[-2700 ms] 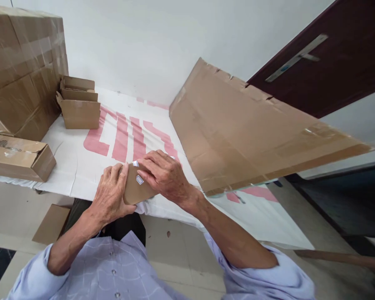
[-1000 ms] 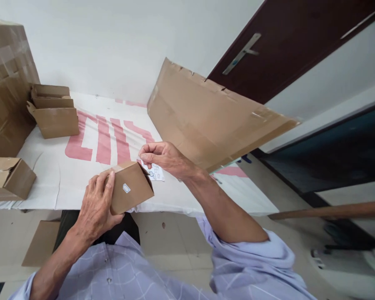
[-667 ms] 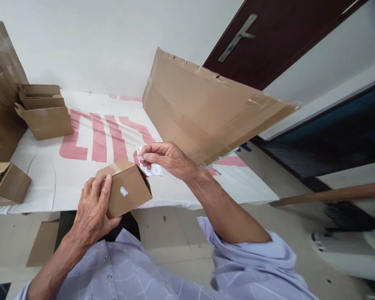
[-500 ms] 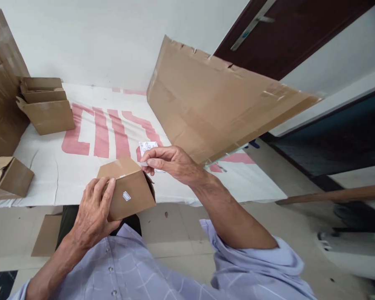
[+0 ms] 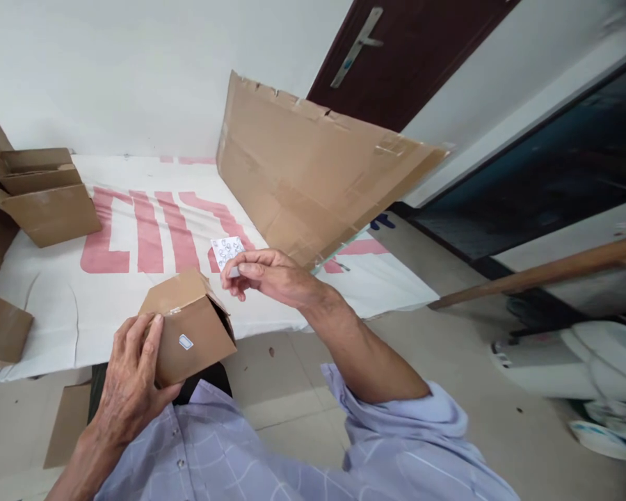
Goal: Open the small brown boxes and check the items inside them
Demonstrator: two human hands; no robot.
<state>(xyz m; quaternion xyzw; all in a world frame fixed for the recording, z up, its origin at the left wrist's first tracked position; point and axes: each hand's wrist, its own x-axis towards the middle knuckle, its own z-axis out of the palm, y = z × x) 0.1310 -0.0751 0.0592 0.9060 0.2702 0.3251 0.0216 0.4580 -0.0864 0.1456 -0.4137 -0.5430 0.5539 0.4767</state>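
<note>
The counter [image 5: 401, 289] has slid leftward in view since the earlier pictures, and the board [image 5: 302, 167] standing on it, near the door [image 5: 396, 49], has shifted with it. The open carton [image 5: 57, 209] and low carton [image 5: 7, 327] are at the far left, the latter cut by the frame edge.

The box [image 5: 203, 353] is tilted at the counter's near edge; I cannot tell whether it rests there or is held clear. The left hand [image 5: 130, 369] holds it, its grip around the left end, fingers over the top edge and thumb below. The right hand [image 5: 266, 275], on the panel earlier, has come away beyond the box's corner, its grip narrow: thumb against fingers, pinching what looks like the edge of the sheet [image 5: 224, 249]. So the work seems to have passed from panel to sheet, leaving the panel uncovered.

Red print [image 5: 172, 229] on the counter's cloth is large but not readable. The sheet carries small outlined shapes. No brand shows. The label [image 5: 186, 342] on the panel is white with a blue border, any text illegible; a white scrap [image 5: 174, 311] on the box's upper edge is too small to identify
</note>
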